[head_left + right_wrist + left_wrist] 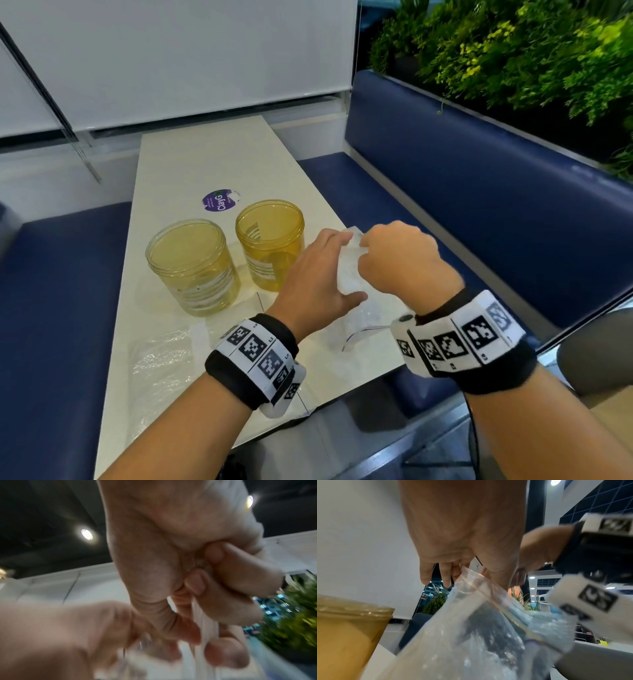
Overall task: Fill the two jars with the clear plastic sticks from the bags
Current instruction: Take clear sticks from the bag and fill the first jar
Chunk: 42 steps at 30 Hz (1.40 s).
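Two amber see-through jars stand open side by side on the white table (pixel 171 164), the left jar (pixel 191 267) nearer me and the right jar (pixel 270 243) just behind it; both look empty. Right of them, a clear plastic bag (pixel 347 270) with clear sticks inside is held upright between my hands. My left hand (pixel 325 267) grips its left side, fingers at the top edge and thumb lower down. My right hand (pixel 394 260) is curled and pinches the top edge of the bag (pixel 204 616). The left wrist view shows the bag (pixel 479 628) hanging below my fingers (pixel 445 577), beside a jar (pixel 342 628).
A second clear bag (pixel 161 356) lies flat on the table near its front left corner. A purple round sticker (pixel 219 202) sits behind the jars. Blue padded benches (pixel 479 192) flank the table, with green plants (pixel 531 51) behind the right one.
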Each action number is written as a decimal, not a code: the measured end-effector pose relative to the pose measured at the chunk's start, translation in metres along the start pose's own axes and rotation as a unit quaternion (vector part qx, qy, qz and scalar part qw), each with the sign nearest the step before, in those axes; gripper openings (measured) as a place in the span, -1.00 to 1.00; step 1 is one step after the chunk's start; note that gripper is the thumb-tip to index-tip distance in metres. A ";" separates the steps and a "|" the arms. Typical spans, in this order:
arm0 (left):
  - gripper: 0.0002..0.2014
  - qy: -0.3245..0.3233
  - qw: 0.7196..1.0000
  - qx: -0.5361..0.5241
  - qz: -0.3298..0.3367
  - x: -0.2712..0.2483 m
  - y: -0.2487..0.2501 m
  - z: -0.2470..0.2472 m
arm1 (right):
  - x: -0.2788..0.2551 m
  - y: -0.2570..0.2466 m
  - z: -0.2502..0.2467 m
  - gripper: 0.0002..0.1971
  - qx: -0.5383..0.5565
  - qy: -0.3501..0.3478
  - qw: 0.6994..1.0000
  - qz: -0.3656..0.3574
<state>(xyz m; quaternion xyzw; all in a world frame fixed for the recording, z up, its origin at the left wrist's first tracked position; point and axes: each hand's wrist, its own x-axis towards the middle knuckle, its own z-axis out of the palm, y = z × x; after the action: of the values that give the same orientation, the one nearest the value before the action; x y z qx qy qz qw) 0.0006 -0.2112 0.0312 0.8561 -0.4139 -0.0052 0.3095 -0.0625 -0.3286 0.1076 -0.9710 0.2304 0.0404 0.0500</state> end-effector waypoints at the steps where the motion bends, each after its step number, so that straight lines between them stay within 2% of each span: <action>1: -0.14 0.011 1.000 -0.021 -0.010 0.002 -0.002 0.002 | -0.005 -0.001 -0.011 -0.69 0.007 0.004 1.000 -0.024; 3: -0.27 0.041 0.998 -0.046 -0.022 0.007 -0.006 0.008 | -0.016 -0.002 -0.035 -0.70 0.055 0.010 0.996 -0.068; 7: -0.84 0.113 0.991 -0.062 -0.019 0.016 -0.012 0.015 | -0.022 -0.001 -0.064 -0.87 0.212 0.035 0.968 -0.126; 9: -0.80 0.138 0.988 -0.071 -0.024 0.018 -0.014 0.015 | -0.014 -0.002 -0.063 -0.91 0.300 0.070 0.941 -0.139; 12: -0.78 0.164 0.976 -0.134 -0.049 0.021 -0.015 0.012 | 0.004 -0.009 -0.048 -0.75 0.362 0.137 0.907 -0.166; 16: -0.76 0.171 0.968 -0.176 -0.051 0.021 -0.020 0.004 | 0.019 -0.028 -0.013 -0.65 0.313 0.137 0.918 -0.200; 18: -0.82 0.173 0.966 -0.180 -0.066 0.018 -0.025 0.000 | 0.021 -0.035 -0.011 -0.66 0.294 0.145 0.921 -0.212; 21: -0.86 0.164 0.962 -0.189 -0.112 0.006 -0.033 -0.004 | 0.025 -0.041 -0.044 -0.62 0.304 0.159 0.908 -0.239; 24: -0.65 0.160 0.940 -0.260 -0.154 -0.010 -0.042 -0.003 | 0.035 -0.045 -0.090 -0.65 0.359 0.201 0.871 -0.268; 27: -0.61 0.158 0.935 -0.277 -0.158 -0.023 -0.048 -0.001 | 0.066 -0.059 -0.106 -0.68 0.376 0.238 0.847 -0.291; 30: -0.68 0.155 0.942 -0.252 -0.158 -0.033 -0.055 0.003 | 0.106 -0.080 -0.081 -0.63 0.357 0.212 0.867 -0.276; 33: -0.70 0.147 0.949 -0.230 -0.158 -0.041 -0.061 0.005 | 0.139 -0.094 -0.035 -0.59 0.311 0.131 0.910 -0.239; 38: -0.61 0.120 0.951 -0.238 -0.158 -0.048 -0.065 -0.001 | 0.168 -0.097 0.018 -0.61 0.245 0.001 0.950 -0.192; 40: -0.58 0.110 0.952 -0.243 -0.152 -0.046 -0.066 -0.002 | 0.170 -0.091 0.026 -0.48 0.228 -0.055 0.957 -0.172; 42: -0.59 0.104 0.950 -0.254 -0.151 -0.042 -0.066 -0.002 | 0.170 -0.079 0.028 -0.24 0.229 -0.056 0.960 -0.151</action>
<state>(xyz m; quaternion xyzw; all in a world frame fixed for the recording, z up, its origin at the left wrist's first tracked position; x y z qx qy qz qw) 0.0202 -0.1490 -0.0129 0.7971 -0.2306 -0.0677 0.5540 0.1230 -0.3301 0.0686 -0.9532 0.0813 0.0325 0.2894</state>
